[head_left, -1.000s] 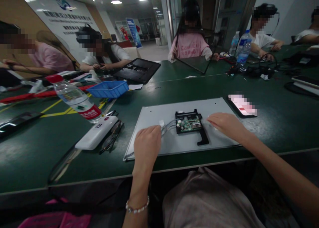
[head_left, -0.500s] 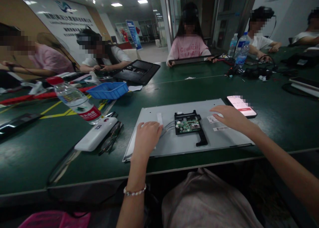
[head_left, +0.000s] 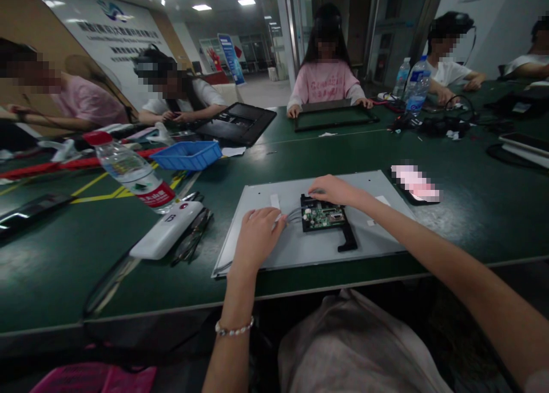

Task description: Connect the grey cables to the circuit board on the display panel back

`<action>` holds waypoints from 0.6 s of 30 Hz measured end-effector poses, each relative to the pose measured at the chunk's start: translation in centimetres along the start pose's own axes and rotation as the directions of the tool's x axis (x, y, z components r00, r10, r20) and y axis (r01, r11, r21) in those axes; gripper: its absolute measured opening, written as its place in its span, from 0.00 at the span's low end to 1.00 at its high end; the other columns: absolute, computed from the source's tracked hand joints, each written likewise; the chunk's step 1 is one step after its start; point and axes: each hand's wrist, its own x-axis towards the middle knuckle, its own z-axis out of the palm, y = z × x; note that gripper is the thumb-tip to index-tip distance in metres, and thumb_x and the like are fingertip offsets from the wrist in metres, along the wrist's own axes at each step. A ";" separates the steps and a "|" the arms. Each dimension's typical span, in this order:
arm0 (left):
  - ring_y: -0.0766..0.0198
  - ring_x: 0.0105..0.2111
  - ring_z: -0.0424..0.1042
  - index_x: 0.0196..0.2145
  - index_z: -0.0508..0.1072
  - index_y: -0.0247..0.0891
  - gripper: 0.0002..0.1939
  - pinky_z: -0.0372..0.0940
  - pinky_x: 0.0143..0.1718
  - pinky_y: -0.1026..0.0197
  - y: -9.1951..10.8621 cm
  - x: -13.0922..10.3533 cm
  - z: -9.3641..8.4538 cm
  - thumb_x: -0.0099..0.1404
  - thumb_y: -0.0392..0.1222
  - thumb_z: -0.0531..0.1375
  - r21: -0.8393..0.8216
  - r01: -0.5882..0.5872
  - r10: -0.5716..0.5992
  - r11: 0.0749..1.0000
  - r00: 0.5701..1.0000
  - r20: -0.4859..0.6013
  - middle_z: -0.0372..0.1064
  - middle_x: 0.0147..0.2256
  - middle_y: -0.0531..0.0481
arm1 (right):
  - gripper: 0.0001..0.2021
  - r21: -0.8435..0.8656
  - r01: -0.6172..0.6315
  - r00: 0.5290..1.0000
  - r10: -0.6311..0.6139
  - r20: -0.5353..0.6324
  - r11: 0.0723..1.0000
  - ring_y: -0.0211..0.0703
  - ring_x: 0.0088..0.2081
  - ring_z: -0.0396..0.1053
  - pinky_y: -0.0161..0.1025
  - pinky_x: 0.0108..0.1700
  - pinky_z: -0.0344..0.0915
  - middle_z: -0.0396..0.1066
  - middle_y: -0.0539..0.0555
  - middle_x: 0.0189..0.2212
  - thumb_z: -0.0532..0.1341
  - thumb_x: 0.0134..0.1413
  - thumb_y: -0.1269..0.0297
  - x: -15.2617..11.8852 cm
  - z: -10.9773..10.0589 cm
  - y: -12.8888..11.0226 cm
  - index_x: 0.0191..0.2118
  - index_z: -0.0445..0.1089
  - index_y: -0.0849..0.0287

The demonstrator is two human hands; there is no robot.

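Note:
A grey flat panel (head_left: 287,250) lies on the green table near its front edge. On its middle sits a black bracket (head_left: 348,237) around a green circuit board (head_left: 323,217). Thin grey cables (head_left: 294,214) run leftward from the board. My left hand (head_left: 259,233) is over the panel's left part, its thumb and fingers closed at the cables; most of the grip is hidden. My right hand (head_left: 334,190) reaches across the panel to the bracket's upper left corner, its fingers bent down and together; what is between them is too small to make out.
Left of the panel are a white power bank (head_left: 165,233), a water bottle (head_left: 135,175) and a blue tray (head_left: 186,155). A phone (head_left: 415,184) lies at the panel's right. Across the table (head_left: 295,153), several people sit, one with hands at a black frame (head_left: 334,118).
My right hand has moved left from the panel's right side to the bracket's top. My left hand has shifted slightly right. The person opposite has lowered the black frame to the table.

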 end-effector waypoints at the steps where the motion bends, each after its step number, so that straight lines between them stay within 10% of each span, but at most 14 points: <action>1: 0.56 0.47 0.70 0.43 0.73 0.38 0.18 0.57 0.50 0.54 0.1 0.0 -0.1 0.71 0.46 0.46 -0.002 -0.001 0.001 1.000 1.000 0.000 0.73 0.44 0.44 | 0.17 -0.003 0.000 1.000 0.000 -0.003 1.000 0.47 0.46 0.68 0.50 0.46 0.69 0.66 0.58 0.50 0.58 0.61 0.59 0.1 0.3 0.0 0.53 0.64 0.60; 12: 0.55 0.47 0.70 0.42 0.73 0.38 0.18 0.58 0.50 0.54 -0.1 -0.3 -0.2 0.71 0.46 0.46 -0.028 0.013 -0.013 1.000 1.000 0.006 0.73 0.44 0.43 | 0.13 -0.188 -0.026 0.983 -0.009 -0.182 0.982 0.47 0.46 0.68 0.43 0.47 0.64 0.72 0.58 0.45 0.52 0.63 0.66 -2.4 -2.2 4.0 0.43 0.74 0.58; 18: 0.55 0.48 0.69 0.45 0.72 0.38 0.18 0.58 0.51 0.53 -0.2 -0.3 0.1 0.71 0.47 0.47 -0.028 0.025 -0.026 0.999 0.999 -0.023 0.72 0.46 0.43 | 0.14 -0.223 -0.061 0.998 0.052 -0.047 0.973 0.49 0.48 0.68 0.47 0.50 0.66 0.72 0.58 0.46 0.53 0.61 0.68 -6.7 -2.2 8.0 0.46 0.74 0.59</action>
